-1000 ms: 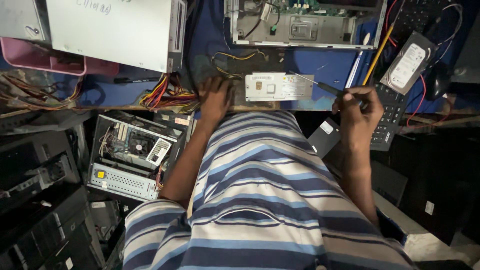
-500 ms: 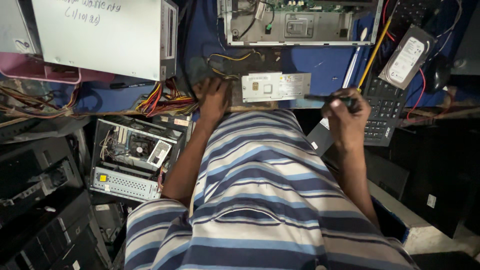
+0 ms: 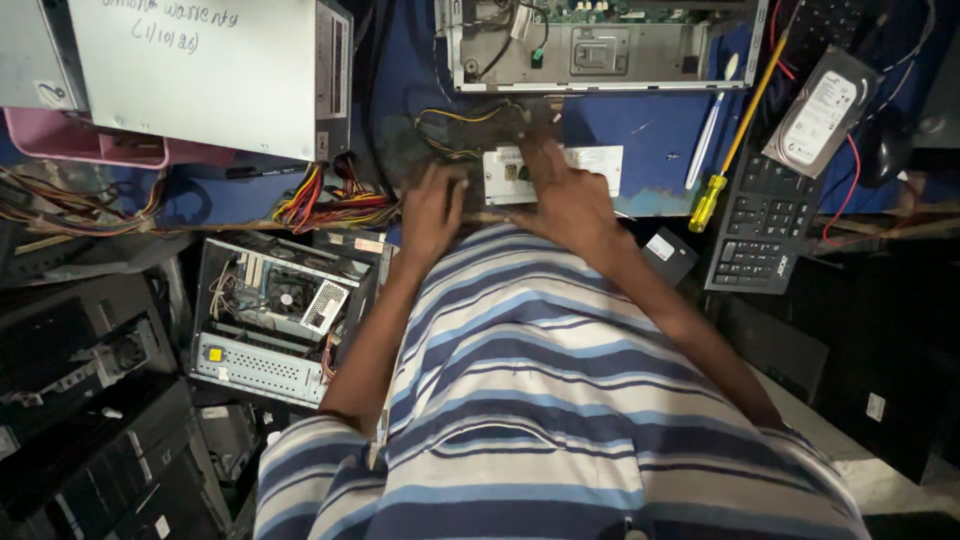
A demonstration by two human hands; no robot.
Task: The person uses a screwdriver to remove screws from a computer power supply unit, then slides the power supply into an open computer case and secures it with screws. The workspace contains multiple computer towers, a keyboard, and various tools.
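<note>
Both hands lay on a small grey box with a white label [image 3: 553,172] at the near edge of the blue bench [image 3: 640,130]. The right hand [image 3: 570,195] lay flat and spread on top of it. The left hand [image 3: 432,208] curled at its left end; I could not tell if it gripped. Wires [image 3: 455,130] just past the fingers could snag and pull. The yellow screwdriver [image 3: 722,170], off to the right, could roll if bumped.

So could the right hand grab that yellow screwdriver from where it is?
Probably yes. The right hand rests on the white-labelled box on the blue table. The yellow screwdriver lies just to its right, with only bare table and a white pen between them, nothing covering its handle.
</note>
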